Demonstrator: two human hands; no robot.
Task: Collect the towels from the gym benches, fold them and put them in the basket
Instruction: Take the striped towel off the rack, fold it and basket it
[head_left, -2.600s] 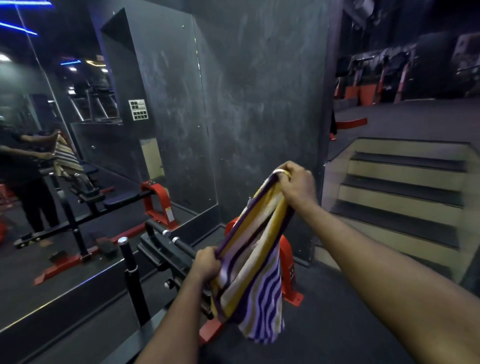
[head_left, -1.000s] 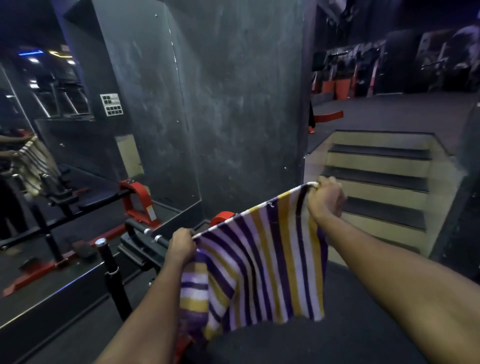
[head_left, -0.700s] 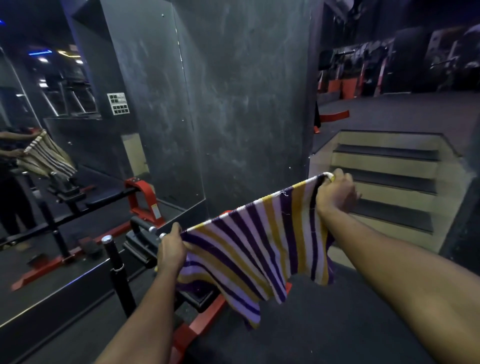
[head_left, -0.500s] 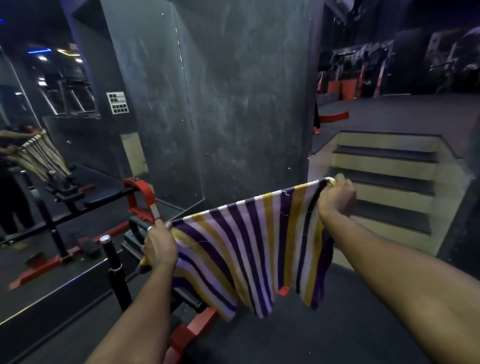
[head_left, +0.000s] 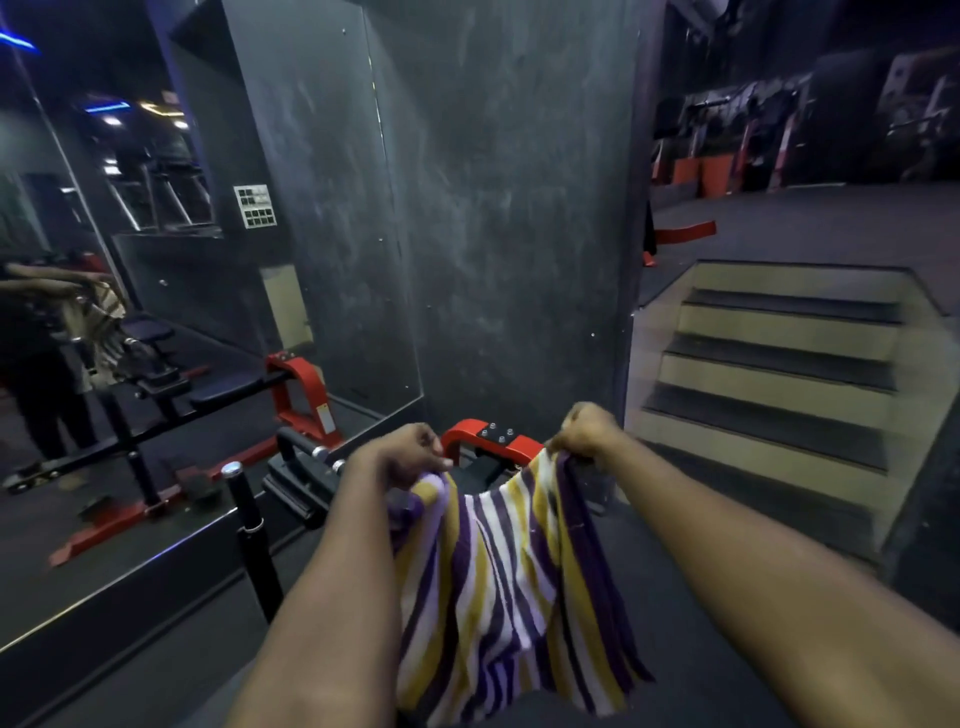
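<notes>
Since a moment ago the two hands have drawn much closer together, so the striped towel (head_left: 511, 587), which was stretched flat between them, now sags in a loose fold. The left hand (head_left: 400, 457) has its fingers curled tight around one top corner of the towel, and the right hand (head_left: 587, 431) is closed in a fist on the other top corner. The towel hangs in the air from both grips, its purple, yellow and white stripes running downward, just in front of the red and black bench (head_left: 483, 441). The bench stands against the dark wall (head_left: 493, 208), beside the mirror (head_left: 156, 312). Steps (head_left: 779, 374) rise on the right.
</notes>
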